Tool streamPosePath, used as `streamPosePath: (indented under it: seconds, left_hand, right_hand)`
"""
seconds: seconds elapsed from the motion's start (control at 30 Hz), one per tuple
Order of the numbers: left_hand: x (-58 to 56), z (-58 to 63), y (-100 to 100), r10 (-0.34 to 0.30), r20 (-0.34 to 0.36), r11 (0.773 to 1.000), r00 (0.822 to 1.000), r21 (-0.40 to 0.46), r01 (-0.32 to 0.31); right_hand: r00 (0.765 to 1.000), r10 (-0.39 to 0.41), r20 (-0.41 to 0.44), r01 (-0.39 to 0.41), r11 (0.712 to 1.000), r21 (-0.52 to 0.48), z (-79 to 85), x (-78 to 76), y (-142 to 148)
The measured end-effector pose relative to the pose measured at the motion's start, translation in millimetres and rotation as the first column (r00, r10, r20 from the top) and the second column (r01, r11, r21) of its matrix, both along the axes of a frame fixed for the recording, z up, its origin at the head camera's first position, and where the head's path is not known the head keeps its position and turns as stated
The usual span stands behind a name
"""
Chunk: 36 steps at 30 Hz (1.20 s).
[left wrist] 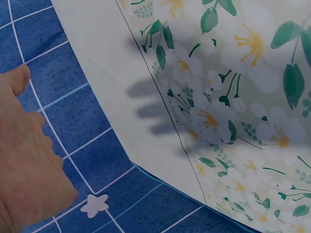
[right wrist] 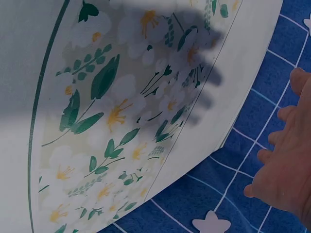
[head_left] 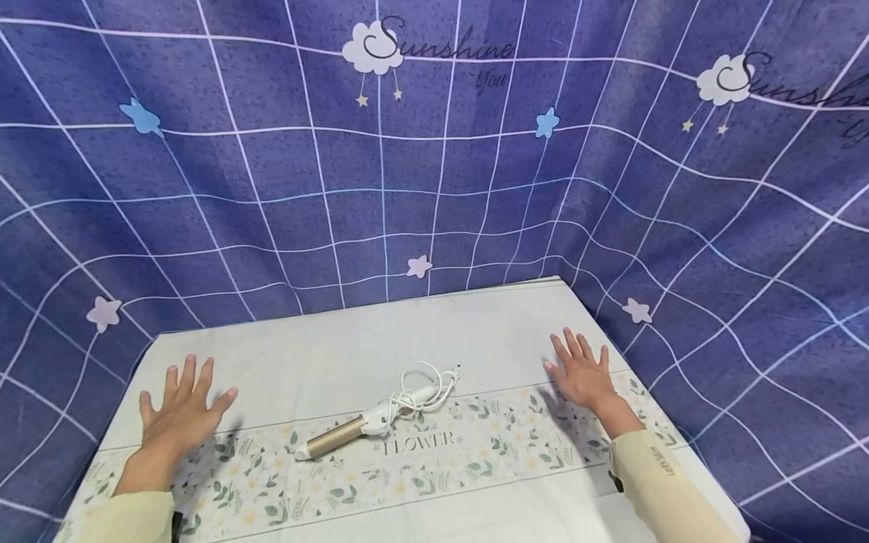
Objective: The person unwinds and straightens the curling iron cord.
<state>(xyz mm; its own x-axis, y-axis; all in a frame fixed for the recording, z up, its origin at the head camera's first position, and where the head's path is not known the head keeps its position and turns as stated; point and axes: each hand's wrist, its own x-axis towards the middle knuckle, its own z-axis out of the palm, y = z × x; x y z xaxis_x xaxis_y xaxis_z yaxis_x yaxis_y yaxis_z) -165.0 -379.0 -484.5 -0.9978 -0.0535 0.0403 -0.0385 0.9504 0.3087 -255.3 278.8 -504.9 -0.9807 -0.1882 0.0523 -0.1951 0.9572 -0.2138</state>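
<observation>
A curling iron (head_left: 339, 436) with a gold barrel and white handle lies slantwise on the table in the head view, its white cord (head_left: 424, 388) looped and bundled over the handle. To its left my left hand (head_left: 178, 418) hovers above the table with fingers spread and straight, holding nothing. My right hand (head_left: 582, 377) is likewise spread, over the right part of the table, apart from the curling iron. In the left wrist view the left hand (left wrist: 31, 165) shows at the left edge, and the right hand (right wrist: 286, 160) appears at the right edge of the right wrist view.
A white cloth (head_left: 285, 362) with a floral band reading "FLOWER" covers the table. Behind it and on the right hangs a blue checked curtain (head_left: 326, 166) with star and cloud prints. Both hands cast shadows on the cloth.
</observation>
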Motion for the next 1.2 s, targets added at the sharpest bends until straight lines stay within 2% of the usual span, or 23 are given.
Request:
streamPosePath:
  seconds: [0.4,0.67,0.83,1.03,1.2]
  left_hand:
    - [-2.4,-0.7,0.9,0.004,0.002,1.0,1.0,0.01,-0.004]
    - [-5.9,5.2,14.8,-0.007,-0.013,1.0,1.0,0.02,0.008]
    - [-7.0,4.8,23.5,-0.018,0.014,0.999,1.0,0.043,0.017]
    - [-2.9,6.6,36.3,-0.03,0.045,0.997,0.999,0.075,0.026]
    - [3.0,7.9,47.1,-0.04,0.039,0.996,0.998,0.085,0.037]
  right_hand:
    - [1.0,0.025,-0.011,-0.026,0.999,-0.032,1.9,1.4,-4.6]
    - [0.995,0.073,-0.073,-0.077,0.995,-0.055,2.5,2.9,-21.4]
    - [0.993,0.081,-0.083,-0.087,0.994,-0.07,3.9,4.1,-32.0]
    - [0.99,0.101,-0.097,-0.111,0.989,-0.095,2.9,4.9,-46.9]
    - [0.986,0.121,-0.11,-0.135,0.983,-0.123,1.4,6.9,-60.2]
